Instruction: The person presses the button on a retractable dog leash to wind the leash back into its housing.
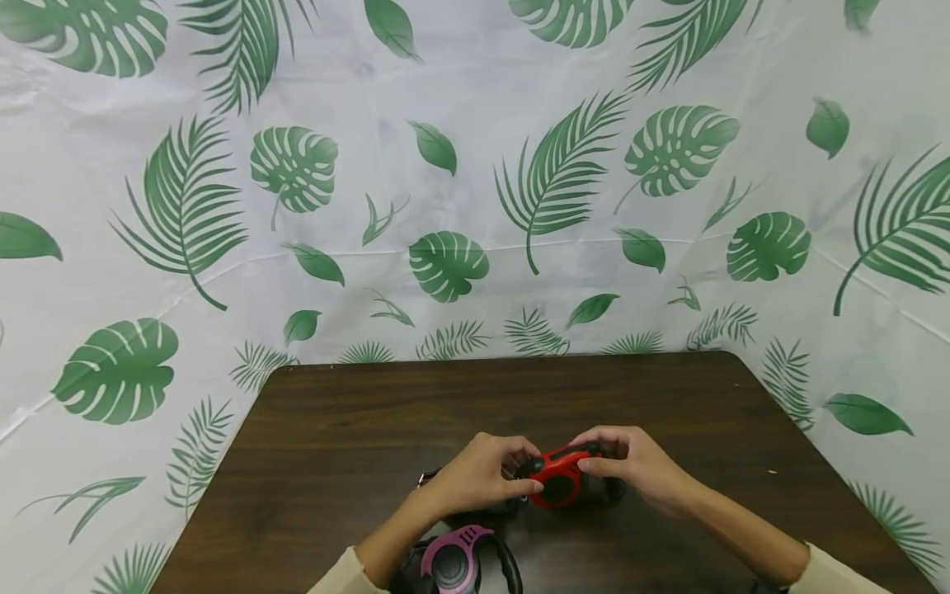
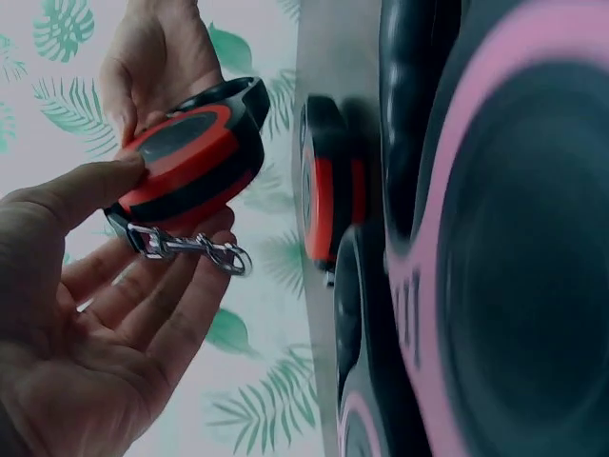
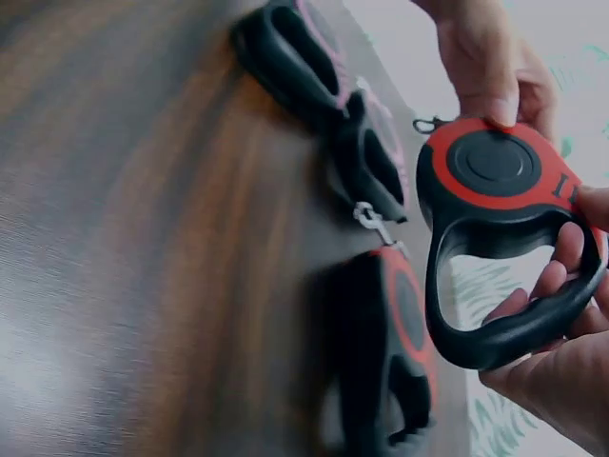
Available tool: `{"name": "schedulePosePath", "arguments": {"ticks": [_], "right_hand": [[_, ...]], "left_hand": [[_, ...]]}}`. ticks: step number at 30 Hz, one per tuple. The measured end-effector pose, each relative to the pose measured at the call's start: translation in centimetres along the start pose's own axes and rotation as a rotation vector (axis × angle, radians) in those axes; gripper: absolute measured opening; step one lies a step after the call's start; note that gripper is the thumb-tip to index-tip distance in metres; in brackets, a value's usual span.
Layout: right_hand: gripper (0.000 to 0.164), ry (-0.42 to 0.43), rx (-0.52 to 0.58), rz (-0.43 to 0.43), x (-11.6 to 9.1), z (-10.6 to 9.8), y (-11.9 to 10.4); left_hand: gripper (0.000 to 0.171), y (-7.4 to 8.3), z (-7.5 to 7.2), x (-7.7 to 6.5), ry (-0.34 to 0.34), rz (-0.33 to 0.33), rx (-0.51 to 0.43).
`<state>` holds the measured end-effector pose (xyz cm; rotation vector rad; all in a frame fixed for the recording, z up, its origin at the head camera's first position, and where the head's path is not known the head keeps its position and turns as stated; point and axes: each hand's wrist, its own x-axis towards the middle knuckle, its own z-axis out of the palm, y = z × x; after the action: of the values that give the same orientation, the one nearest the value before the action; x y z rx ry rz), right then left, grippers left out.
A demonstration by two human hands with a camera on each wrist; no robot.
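A red and black retractable dog leash is held up off the table between both hands. My left hand pinches its rounded end, thumb on one face and fingers behind, as the left wrist view shows. A metal clip hangs from that end, beside the left fingers. On the handle side, my right hand grips the leash, with fingertips showing through the black handle loop. A second red and black leash rests on the table below the held one.
Two pink and black retractable leashes stand near the left forearm; one pink leash shows at the head view's bottom edge, and another pink leash lies between it and the second red one. A leaf-print sheet hangs behind the dark wooden table.
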<state>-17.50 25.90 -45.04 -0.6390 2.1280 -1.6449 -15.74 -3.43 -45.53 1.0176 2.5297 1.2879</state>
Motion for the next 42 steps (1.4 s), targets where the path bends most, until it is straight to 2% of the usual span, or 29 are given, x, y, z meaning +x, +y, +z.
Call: {"name": "schedulePosePath", "arguments": {"ticks": [4,8,14,21,28,32,37,42], "right_hand": [[0.035,-0.038,0.003,0.016,-1.0,0.0,0.6],[0.036,-0.068,0.017,0.041,-1.9,-0.2,0.9],[0.033,-0.113,-0.002,0.051,-2.5,-0.6,1.5],[0.027,-0.194,-0.041,0.000,-2.9,-0.4,3.1],[0.029,-0.222,0.019,0.045,-3.1,-0.2,4.1],[0.029,-0.202,-0.080,0.046,-3.1,-0.2,4.4],[0.026,-0.159,-0.276,-0.016,-3.1,0.0,4.7],[0.029,-0.104,-0.382,-0.028,-3.3,0.2,4.9]], "left_hand": [[0.028,0.4,1.2,-0.4,0.013,-0.026,0.033],[0.027,0.8,2.4,-0.6,0.008,-0.072,0.006],[0.027,1.0,3.6,-0.7,0.005,-0.101,-0.019],[0.019,0.6,4.6,-0.7,-0.037,-0.121,-0.055],[0.017,0.2,4.9,-0.6,-0.071,-0.148,-0.122],[0.020,0.1,5.0,-0.7,-0.098,-0.161,-0.128],[0.025,-0.1,5.2,-0.5,-0.124,-0.133,-0.050],[0.026,-0.4,5.4,-0.4,-0.139,-0.134,-0.036]]}}
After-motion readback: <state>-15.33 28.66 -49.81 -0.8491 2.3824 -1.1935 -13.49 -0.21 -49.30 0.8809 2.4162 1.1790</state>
